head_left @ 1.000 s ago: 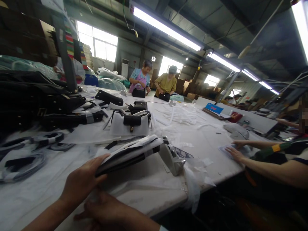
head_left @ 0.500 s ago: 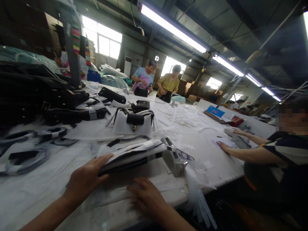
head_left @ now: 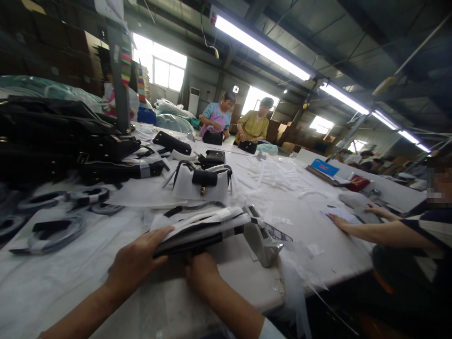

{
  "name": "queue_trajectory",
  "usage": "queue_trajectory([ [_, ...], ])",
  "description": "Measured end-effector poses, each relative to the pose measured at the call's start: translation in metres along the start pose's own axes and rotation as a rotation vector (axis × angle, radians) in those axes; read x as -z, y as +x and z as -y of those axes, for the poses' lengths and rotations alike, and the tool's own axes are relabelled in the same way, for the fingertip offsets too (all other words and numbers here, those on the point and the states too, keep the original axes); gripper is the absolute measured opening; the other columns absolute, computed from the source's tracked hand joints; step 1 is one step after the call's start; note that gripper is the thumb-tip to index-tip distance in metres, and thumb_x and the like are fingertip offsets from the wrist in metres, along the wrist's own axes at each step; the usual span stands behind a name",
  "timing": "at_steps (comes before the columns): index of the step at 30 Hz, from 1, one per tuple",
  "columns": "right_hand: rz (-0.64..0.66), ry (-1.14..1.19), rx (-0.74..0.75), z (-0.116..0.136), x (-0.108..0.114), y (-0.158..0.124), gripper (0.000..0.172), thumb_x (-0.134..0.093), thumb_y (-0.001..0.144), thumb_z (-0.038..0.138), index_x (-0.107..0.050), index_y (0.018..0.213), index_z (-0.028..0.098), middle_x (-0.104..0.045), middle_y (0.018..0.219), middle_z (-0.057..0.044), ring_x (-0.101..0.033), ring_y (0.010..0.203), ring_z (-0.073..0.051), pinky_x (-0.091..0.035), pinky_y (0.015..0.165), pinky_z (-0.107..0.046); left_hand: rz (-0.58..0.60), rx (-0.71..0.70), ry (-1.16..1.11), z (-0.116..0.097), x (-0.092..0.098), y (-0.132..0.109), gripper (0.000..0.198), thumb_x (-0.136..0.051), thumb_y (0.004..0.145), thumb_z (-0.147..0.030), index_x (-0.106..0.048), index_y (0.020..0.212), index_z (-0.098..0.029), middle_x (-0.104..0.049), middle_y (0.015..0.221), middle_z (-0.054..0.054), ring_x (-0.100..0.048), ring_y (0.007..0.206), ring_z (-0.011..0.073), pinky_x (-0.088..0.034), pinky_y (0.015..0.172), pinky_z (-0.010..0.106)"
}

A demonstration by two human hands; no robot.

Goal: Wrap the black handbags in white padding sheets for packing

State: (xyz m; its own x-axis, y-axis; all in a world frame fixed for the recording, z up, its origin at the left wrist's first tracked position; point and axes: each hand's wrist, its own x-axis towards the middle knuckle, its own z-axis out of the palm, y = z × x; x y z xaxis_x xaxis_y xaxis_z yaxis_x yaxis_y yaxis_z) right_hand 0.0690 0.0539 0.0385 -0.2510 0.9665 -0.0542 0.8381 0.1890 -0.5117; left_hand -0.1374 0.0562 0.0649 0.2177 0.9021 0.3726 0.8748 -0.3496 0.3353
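A flat black bag wrapped in white paper point(head_left: 203, 228) lies on the white table point(head_left: 226, 273) in front of me. My left hand point(head_left: 136, 263) grips its near left end, thumb on top. My right hand point(head_left: 201, 273) rests against its near edge from below, fingers curled under it. A grey tape dispenser point(head_left: 260, 238) stands just right of the bag.
A white handbag with a black flap point(head_left: 201, 181) stands further back. Black bags point(head_left: 70, 146) and coiled straps point(head_left: 52, 233) lie at the left. A co-worker's arms point(head_left: 370, 228) rest on paper at the right. Two people work at the far end. White strips point(head_left: 271, 174) lie mid-table.
My right hand moved up from the table's near edge to the underside of the wrapped bag. The left hand kept its grip. The co-worker at the right shifted their arms slightly.
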Motion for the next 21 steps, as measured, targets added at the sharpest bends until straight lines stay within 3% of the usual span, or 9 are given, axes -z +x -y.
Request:
queue_trajectory([
  [3,-0.010,-0.049,0.018,0.002,0.012,-0.028,0.050,-0.065,0.087,0.030,-0.060,0.134,0.016,-0.058,0.135,-0.023,-0.055,0.124,-0.040,-0.044,0.103,-0.051,0.023,0.011,-0.014,0.000,0.001,0.001,0.054,-0.053,0.082,-0.024,-0.052,0.136,-0.028,-0.062,0.135,0.006,-0.064,0.117,0.0308,-0.057,0.086,0.043],
  [6,0.023,-0.081,0.142,-0.020,0.013,-0.061,0.057,-0.069,0.087,0.034,-0.055,0.140,0.021,-0.041,0.153,-0.019,-0.038,0.140,-0.041,-0.030,0.114,-0.058,0.030,0.023,-0.012,-0.002,0.002,0.003,0.058,-0.055,0.081,-0.021,-0.050,0.138,-0.027,-0.061,0.137,0.007,-0.063,0.118,0.0305,-0.057,0.088,0.043],
  [9,0.082,-0.046,0.256,-0.037,-0.005,-0.072,0.064,-0.067,0.089,0.042,-0.047,0.146,0.020,-0.036,0.156,-0.018,-0.029,0.145,-0.039,-0.023,0.119,-0.058,0.038,0.032,0.012,-0.007,0.001,0.003,0.058,-0.058,0.081,-0.018,-0.050,0.138,-0.028,-0.062,0.136,0.007,-0.064,0.117,0.0298,-0.057,0.086,0.041],
  [12,0.027,-0.021,0.274,-0.024,-0.033,-0.059,0.069,-0.061,0.093,0.041,-0.035,0.152,0.016,-0.032,0.158,-0.020,-0.023,0.148,-0.038,-0.025,0.118,-0.060,0.007,0.009,0.061,-0.013,-0.007,-0.003,0.057,-0.060,0.082,-0.016,-0.051,0.137,-0.027,-0.064,0.132,0.007,-0.066,0.113,0.0275,-0.058,0.083,0.037],
  [14,-0.016,0.002,0.283,-0.005,-0.049,-0.046,0.070,-0.060,0.094,0.039,-0.032,0.154,0.018,-0.033,0.157,-0.020,-0.027,0.146,-0.040,-0.028,0.116,-0.063,-0.034,-0.038,0.099,-0.016,-0.016,-0.009,0.059,-0.060,0.080,-0.011,-0.051,0.136,-0.026,-0.065,0.130,0.007,-0.067,0.110,0.0255,-0.058,0.083,0.034],
  [17,-0.033,0.017,0.242,0.016,-0.062,-0.036,0.052,-0.057,0.095,0.035,-0.048,0.144,0.023,-0.053,0.143,-0.017,-0.047,0.133,-0.039,-0.033,0.111,-0.065,-0.107,-0.143,0.148,-0.017,-0.032,-0.020,0.064,-0.058,0.076,-0.004,-0.049,0.137,-0.022,-0.066,0.129,0.007,-0.068,0.108,0.0240,-0.058,0.085,0.032],
  [19,-0.043,-0.005,0.251,0.017,-0.063,-0.040,0.043,-0.059,0.094,0.037,-0.056,0.136,0.026,-0.061,0.134,-0.014,-0.053,0.127,-0.038,-0.034,0.109,-0.066,-0.162,-0.208,0.173,-0.015,-0.042,-0.028,0.062,-0.053,0.078,-0.005,-0.048,0.138,-0.021,-0.066,0.128,0.008,-0.068,0.107,0.0239,-0.059,0.085,0.033],
  [21,-0.043,-0.058,0.385,0.010,-0.056,-0.050,0.045,-0.064,0.090,0.045,-0.059,0.131,0.028,-0.065,0.129,-0.011,-0.055,0.124,-0.039,-0.038,0.106,-0.064,-0.215,-0.258,0.200,-0.013,-0.050,-0.036,0.058,-0.048,0.081,-0.008,-0.049,0.138,-0.020,-0.067,0.128,0.007,-0.069,0.107,0.0233,-0.059,0.084,0.033],
])
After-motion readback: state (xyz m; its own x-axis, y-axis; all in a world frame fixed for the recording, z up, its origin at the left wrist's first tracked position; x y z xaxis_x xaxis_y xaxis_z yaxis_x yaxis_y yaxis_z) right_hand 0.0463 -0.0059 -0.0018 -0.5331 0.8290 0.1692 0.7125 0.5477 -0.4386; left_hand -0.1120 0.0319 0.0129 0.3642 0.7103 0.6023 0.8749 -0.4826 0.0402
